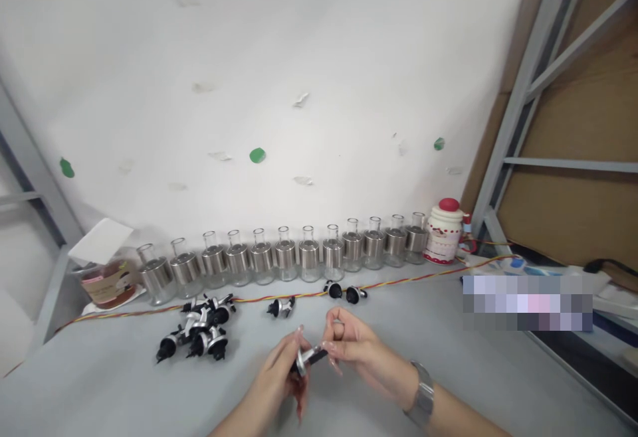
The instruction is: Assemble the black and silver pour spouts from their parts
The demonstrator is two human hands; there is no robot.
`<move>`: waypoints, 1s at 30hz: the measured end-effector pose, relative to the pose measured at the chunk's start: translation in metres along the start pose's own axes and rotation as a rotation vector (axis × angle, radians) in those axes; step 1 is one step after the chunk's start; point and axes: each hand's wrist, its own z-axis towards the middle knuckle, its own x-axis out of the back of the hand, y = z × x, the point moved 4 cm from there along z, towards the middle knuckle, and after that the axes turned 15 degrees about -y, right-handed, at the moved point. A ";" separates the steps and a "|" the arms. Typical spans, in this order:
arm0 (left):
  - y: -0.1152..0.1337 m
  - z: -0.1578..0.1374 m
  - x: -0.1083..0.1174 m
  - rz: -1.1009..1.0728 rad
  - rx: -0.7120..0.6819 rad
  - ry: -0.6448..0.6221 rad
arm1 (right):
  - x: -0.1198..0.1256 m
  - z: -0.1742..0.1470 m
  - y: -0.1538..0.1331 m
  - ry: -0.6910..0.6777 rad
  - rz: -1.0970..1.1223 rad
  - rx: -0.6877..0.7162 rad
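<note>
In the head view, my left hand (276,374) is closed round a silver-and-black bottle pourer (304,361) low over the table. My right hand (355,344) pinches the black end of the same pourer between thumb and fingers. Beyond my hands lie single pourers: one silver-and-black pourer (281,307) on its side and a pair farther right, the nearer one a black-capped pourer (353,295). To the left is a heap of similar pourers (198,331). Part of the held pourer is hidden by my left fingers.
Along the wall stands a row of several glass bottles with steel sleeves (286,256). A red-and-yellow twisted cord (403,280) runs in front of them. At the row's ends are a jar with brown contents (110,285) and a white canister with a red knob (442,234).
</note>
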 end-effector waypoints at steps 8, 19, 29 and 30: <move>0.010 -0.009 -0.009 0.383 0.009 -0.006 | -0.002 0.000 0.003 -0.001 0.011 0.024; 0.012 -0.013 -0.006 0.526 0.013 0.044 | -0.001 0.000 0.009 0.014 -0.017 0.006; 0.020 -0.018 -0.008 0.554 -0.018 0.051 | 0.004 0.002 0.017 -0.046 -0.151 0.026; 0.021 -0.018 -0.008 0.557 -0.024 0.052 | 0.004 0.003 0.017 -0.046 -0.166 0.021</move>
